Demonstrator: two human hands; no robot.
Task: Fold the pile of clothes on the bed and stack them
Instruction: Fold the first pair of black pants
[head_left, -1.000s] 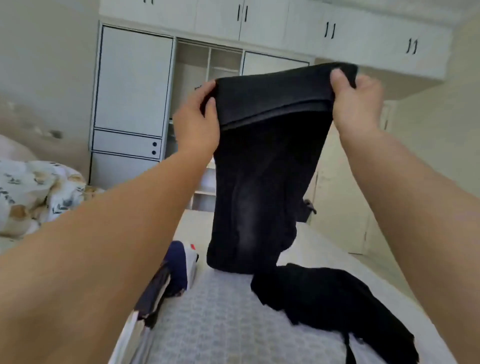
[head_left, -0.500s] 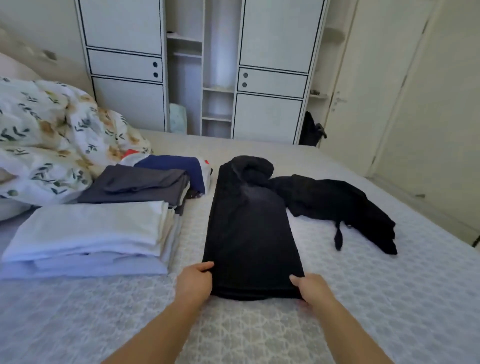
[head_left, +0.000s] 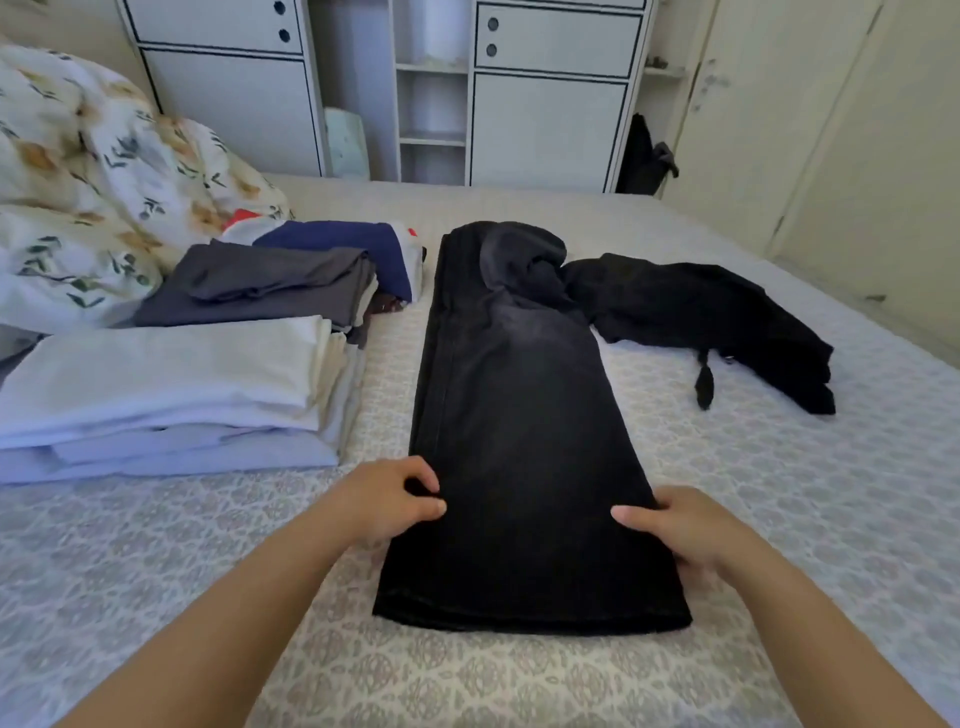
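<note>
Bed (head_left: 779, 519): trousers (head_left: 519, 415) flat, centre, lengthwise. Left hand (head_left: 384, 499), right hand (head_left: 685, 525) pinching side edges near hem. Risk: bunched far end skews fold; layers slip.

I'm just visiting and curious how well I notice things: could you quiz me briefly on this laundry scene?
1. True or false: the black trousers hang in the air.
2. Which hands touch them? A) left hand only B) right hand only C) both
3. On which side of the trousers do the folded stacks lie?

Key: 1 false, they lie flat on the bed. 2 C, one at each side edge. 3 The left; a crumpled black garment lies right.
</note>
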